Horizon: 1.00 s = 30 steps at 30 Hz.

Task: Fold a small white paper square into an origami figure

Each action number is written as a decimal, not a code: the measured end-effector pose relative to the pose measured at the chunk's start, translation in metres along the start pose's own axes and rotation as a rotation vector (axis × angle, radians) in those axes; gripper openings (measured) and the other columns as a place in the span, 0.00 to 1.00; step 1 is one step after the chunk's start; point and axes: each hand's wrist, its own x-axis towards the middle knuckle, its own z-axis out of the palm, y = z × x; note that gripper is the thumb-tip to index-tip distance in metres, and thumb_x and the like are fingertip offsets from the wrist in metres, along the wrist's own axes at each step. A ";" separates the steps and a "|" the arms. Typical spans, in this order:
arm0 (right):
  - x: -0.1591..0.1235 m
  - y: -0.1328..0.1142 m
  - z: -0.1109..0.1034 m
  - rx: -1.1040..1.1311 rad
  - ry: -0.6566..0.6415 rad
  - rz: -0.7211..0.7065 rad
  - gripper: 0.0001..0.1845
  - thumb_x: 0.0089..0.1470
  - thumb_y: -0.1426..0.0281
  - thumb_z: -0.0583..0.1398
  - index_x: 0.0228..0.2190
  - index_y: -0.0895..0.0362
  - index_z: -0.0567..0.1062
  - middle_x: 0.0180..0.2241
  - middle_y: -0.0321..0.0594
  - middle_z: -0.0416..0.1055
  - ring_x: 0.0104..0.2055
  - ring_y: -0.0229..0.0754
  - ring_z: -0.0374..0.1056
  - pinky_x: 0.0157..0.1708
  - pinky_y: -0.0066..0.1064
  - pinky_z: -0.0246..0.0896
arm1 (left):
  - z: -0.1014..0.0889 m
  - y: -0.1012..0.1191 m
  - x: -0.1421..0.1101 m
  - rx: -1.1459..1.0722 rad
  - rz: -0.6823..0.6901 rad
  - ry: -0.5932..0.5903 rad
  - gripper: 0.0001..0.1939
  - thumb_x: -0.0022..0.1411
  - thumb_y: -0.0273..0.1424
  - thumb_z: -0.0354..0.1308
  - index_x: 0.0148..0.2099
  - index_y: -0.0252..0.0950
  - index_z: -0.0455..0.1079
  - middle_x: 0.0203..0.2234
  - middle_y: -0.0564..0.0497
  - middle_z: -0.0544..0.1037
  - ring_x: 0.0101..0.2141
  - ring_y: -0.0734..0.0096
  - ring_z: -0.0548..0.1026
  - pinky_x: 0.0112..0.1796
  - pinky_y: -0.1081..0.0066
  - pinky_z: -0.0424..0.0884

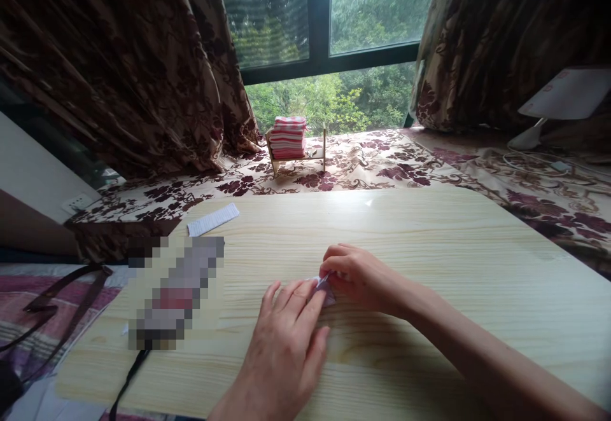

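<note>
A small piece of folded paper [327,297], whitish with a pale purple tint, lies on the light wooden tabletop [453,249]. Stretched out over its left part are the fingers of my left hand [291,338], resting flat on it with the thumb apart. My right hand [356,275] pinches the paper's upper right edge between thumb and fingers. Much of the paper is hidden under both hands, so its full shape cannot be made out. Farther up and left, a lined paper strip [213,219] lies flat on the tabletop.
Left of my hands lies a pixelated, blurred object [179,294] with a black cord [128,376]. Beyond the table, a small wooden rack [298,158] carries folded red-and-white cloths [288,138] on the flowered sill. A white lamp [566,93] stands at the far right.
</note>
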 end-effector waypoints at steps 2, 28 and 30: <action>0.000 0.000 0.001 0.003 0.004 0.009 0.11 0.49 0.82 0.56 0.30 0.60 0.76 0.31 0.43 0.72 0.35 0.40 0.66 0.34 0.28 0.61 | 0.005 0.004 0.003 0.002 -0.027 0.000 0.19 0.62 0.30 0.48 0.55 0.36 0.65 0.52 0.46 0.71 0.52 0.59 0.66 0.53 0.49 0.58; -0.009 -0.025 -0.014 -0.108 0.055 -0.029 0.15 0.52 0.81 0.51 0.33 0.57 0.75 0.32 0.41 0.69 0.33 0.39 0.63 0.32 0.28 0.58 | 0.029 0.008 0.002 0.081 -0.100 0.067 0.21 0.62 0.32 0.49 0.57 0.36 0.62 0.51 0.43 0.70 0.50 0.55 0.66 0.48 0.52 0.63; -0.009 -0.024 -0.014 -0.118 0.056 -0.027 0.15 0.52 0.82 0.51 0.33 0.56 0.75 0.32 0.41 0.69 0.33 0.39 0.63 0.32 0.28 0.58 | 0.027 0.009 0.002 0.068 -0.104 0.079 0.21 0.62 0.32 0.49 0.56 0.35 0.63 0.51 0.43 0.70 0.50 0.55 0.66 0.48 0.53 0.63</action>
